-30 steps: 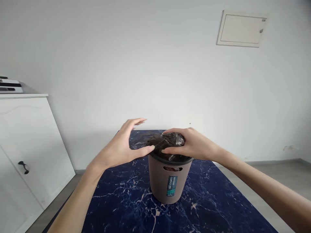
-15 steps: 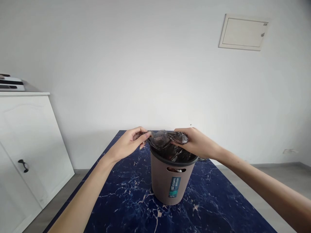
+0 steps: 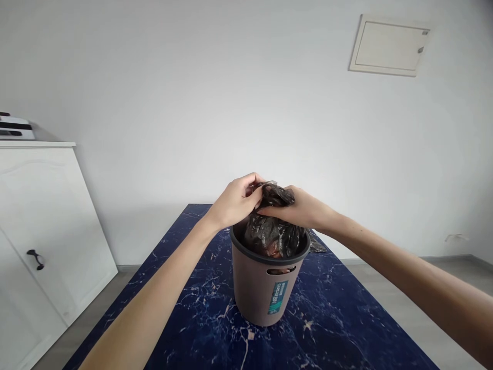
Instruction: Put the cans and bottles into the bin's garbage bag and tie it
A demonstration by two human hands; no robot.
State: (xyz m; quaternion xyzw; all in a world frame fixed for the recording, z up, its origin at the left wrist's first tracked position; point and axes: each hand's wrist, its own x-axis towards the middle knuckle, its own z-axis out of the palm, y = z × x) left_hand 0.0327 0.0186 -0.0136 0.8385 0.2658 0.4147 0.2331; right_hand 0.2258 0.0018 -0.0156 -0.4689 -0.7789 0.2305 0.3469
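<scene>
A brownish-pink garbage bin (image 3: 256, 288) with a dark rim and a teal label stands upright on the table. Inside it sits a dark, see-through garbage bag (image 3: 269, 234) with something reddish in it. Above the rim the bag's gathered top is held by both hands. My left hand (image 3: 241, 203) pinches its left side, thumb and fingers closed. From the right, my right hand (image 3: 304, 205) wraps round the bunched plastic, its thumb reaching across toward the left hand. The fingertips of both hands nearly meet.
The blue marble-patterned table (image 3: 192, 329) reaches to the pale wall. Behind the bin, on its right, lies a piece of dark plastic (image 3: 317, 246). A white cabinet (image 3: 46, 216) stands on the left, and a wall panel (image 3: 389, 46) is at the upper right.
Both hands have come closer together and risen, bunching the bag's top and lifting it higher out of the bin. The bin has shifted slightly left, its rim now showing more on the left.
</scene>
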